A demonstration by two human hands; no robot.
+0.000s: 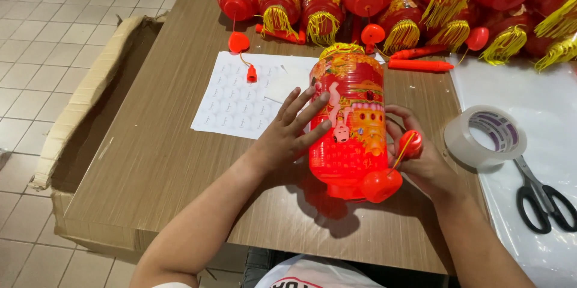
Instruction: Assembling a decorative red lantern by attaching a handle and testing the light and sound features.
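Between both hands, the red lantern [351, 123] stands on the counter [162, 156]: left hand [288, 135] spread flat against it, right hand [421, 159] cupping its side.

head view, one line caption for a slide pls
Two hands, left hand and right hand, steady a red plastic lantern on a wooden table.

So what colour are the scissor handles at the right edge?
Black, seen in the head view: the scissors lie beside the roll of clear tape.
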